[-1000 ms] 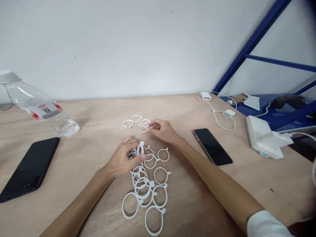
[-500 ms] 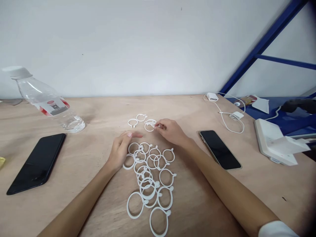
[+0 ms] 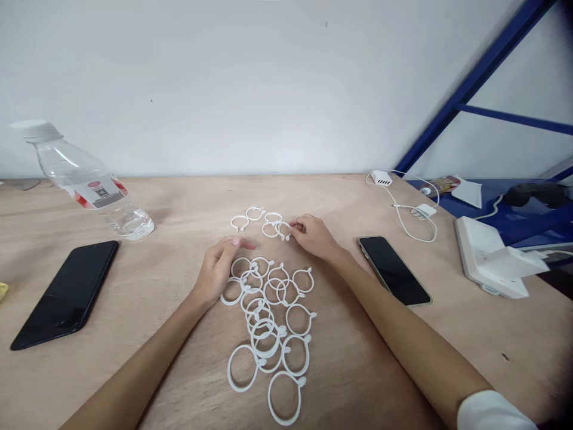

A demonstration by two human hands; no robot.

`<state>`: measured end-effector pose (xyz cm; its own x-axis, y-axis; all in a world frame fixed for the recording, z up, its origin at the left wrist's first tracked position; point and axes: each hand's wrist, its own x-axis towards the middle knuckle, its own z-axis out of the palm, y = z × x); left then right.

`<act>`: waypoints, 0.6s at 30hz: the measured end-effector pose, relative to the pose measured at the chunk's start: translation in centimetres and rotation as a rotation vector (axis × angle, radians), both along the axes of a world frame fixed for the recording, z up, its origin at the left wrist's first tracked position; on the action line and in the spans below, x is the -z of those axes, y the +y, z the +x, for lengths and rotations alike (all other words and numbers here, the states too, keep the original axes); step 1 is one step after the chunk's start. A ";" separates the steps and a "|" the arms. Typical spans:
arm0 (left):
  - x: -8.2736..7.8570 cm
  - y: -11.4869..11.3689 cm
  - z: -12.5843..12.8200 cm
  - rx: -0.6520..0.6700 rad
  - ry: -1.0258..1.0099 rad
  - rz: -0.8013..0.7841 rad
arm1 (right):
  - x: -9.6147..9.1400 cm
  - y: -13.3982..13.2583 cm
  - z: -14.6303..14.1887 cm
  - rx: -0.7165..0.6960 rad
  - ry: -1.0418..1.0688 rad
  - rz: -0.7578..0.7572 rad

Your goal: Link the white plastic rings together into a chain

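Several white plastic rings (image 3: 271, 322) lie in a loose pile on the wooden table (image 3: 179, 334) in front of me. Farther back sits a small group of several rings (image 3: 262, 222). My left hand (image 3: 219, 269) rests at the pile's upper left edge, fingers curled loosely over a ring, holding nothing that I can see. My right hand (image 3: 313, 236) is beside the far group, its fingertips pinched on the rightmost ring (image 3: 283, 230) there.
A clear water bottle (image 3: 85, 182) leans at the far left. One black phone (image 3: 67, 292) lies left, another phone (image 3: 394, 270) lies right of my right arm. White chargers and cables (image 3: 412, 212), a white device (image 3: 487, 257) and a blue frame (image 3: 470, 77) stand at the right.
My left hand let go of the ring it held upright and moved to the pile's upper left. My right hand slid slightly right with a ring at the far group.
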<state>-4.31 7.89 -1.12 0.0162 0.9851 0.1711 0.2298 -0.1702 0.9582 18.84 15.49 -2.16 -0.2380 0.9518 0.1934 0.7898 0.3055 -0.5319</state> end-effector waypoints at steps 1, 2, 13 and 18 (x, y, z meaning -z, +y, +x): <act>0.0 0.0 0.0 0.000 0.005 0.000 | 0.0 -0.1 -0.1 0.034 0.004 -0.007; 0.0 0.0 0.0 0.001 0.010 -0.001 | 0.0 -0.2 -0.2 0.078 0.012 -0.016; -0.1 0.0 0.4 -0.067 0.057 0.043 | -3.6 -1.8 -2.8 0.164 0.581 -0.333; -0.4 -0.3 0.6 -0.009 0.050 0.160 | -4.6 -4.0 -5.3 -0.127 0.676 -0.683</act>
<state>-3.70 7.58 -0.71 0.0199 0.9456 0.3248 0.2786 -0.3172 0.9065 13.55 11.51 2.42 -0.3881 0.8849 -0.2576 0.2344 -0.1756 -0.9562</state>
